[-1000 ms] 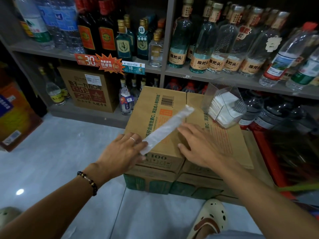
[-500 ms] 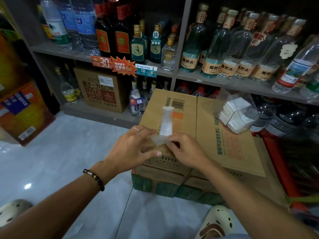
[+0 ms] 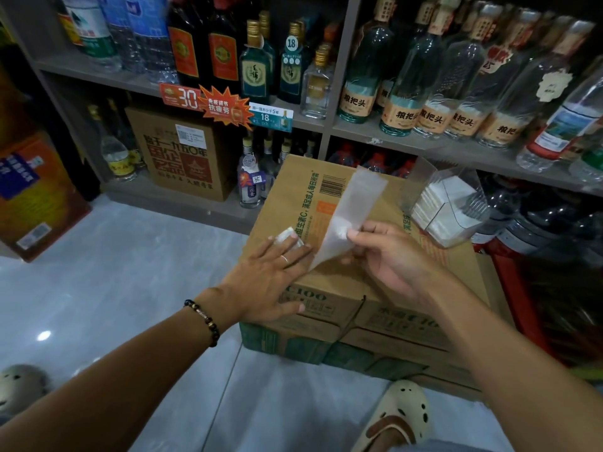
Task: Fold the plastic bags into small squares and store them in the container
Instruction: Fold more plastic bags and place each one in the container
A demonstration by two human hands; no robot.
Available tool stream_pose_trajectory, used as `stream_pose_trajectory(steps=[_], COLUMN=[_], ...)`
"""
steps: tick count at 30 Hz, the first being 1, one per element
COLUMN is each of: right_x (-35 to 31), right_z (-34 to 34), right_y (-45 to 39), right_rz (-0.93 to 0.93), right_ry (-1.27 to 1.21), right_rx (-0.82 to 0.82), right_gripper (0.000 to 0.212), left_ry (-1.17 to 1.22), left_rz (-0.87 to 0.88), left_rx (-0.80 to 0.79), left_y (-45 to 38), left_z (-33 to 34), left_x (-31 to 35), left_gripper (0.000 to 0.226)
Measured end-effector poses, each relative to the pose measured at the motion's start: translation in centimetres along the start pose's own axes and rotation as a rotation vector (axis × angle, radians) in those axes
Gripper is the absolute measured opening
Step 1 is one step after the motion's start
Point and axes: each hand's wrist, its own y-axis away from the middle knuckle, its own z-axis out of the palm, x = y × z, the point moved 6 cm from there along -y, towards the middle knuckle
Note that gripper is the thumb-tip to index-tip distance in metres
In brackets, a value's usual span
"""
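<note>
the plastic bag (image 3: 350,212), a long translucent strip, is lying across the cardboard box (image 3: 434,265). your left hand (image 3: 266,282) is pressing its folded end flat with straight fingers; your right hand (image 3: 390,256) is pinching the strip mid-length. the clear container (image 3: 452,203) is sitting just beside.

Carrier: two brown cardboard cartons (image 3: 385,282) side by side, stacked on green-printed cartons (image 3: 293,345) on the grey tile floor (image 3: 137,288). On the carton tops: clear plastic container (image 3: 447,203) with folded white squares at the far right corner; translucent bag strip (image 3: 349,210) left of the container, near end flat on the cardboard.
</note>
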Motion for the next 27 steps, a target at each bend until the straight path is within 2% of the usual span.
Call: stream_pose_trajectory(steps=[2, 5, 7, 11, 16, 20, 23, 25, 27], right_x=[0.2, 0.6, 0.6, 0.9, 1.0, 1.1, 1.1, 1.0, 1.0], right_z=[0.8, 0.8, 0.9, 1.6, 2.3, 2.8, 2.7, 2.6, 2.5], right_y=[-0.7, -1.3, -1.8, -2.6, -3.5, -3.7, -3.9, -3.9, -3.9], right_rz=[0.072, 0.170, 0.177, 0.166, 0.167, 0.158, 0.143, 0.123, 0.102], right_ry=[0.056, 0.506, 0.729, 0.978, 1.063, 1.067, 1.064, 1.066, 1.057], right_rx=[-0.074, -0.122, -0.141, -0.151, -0.107, -0.107, -0.090, -0.083, -0.091], right_gripper=[0.019, 0.015, 0.020, 0.024, 0.025, 0.025, 0.024, 0.022, 0.017], left_ry=[0.015, 0.054, 0.108, 0.168, 0.240, 0.278, 0.240, 0.188, 0.140], left_rz=[-0.027, -0.073, -0.092, -0.099, -0.178, -0.284, -0.167, -0.100, -0.108], left_rx=[0.013, 0.002, -0.021, 0.022, 0.042, 0.192, 0.205, 0.148, 0.065], left_y=[0.3, 1.3, 1.9, 2.6, 3.4, 3.4, 2.3, 1.3, 0.7], left_z=[0.3, 0.2, 0.4, 0.3, 0.1, -1.5, -1.6, -1.2, -0.5], left_x=[-0.6, -1.6, -2.2, -2.9, -3.5, -3.9, -2.7, -1.8, -1.4], left_gripper=[0.080, 0.079, 0.080, 0.074, 0.091, 0.085, 0.078, 0.079, 0.082])
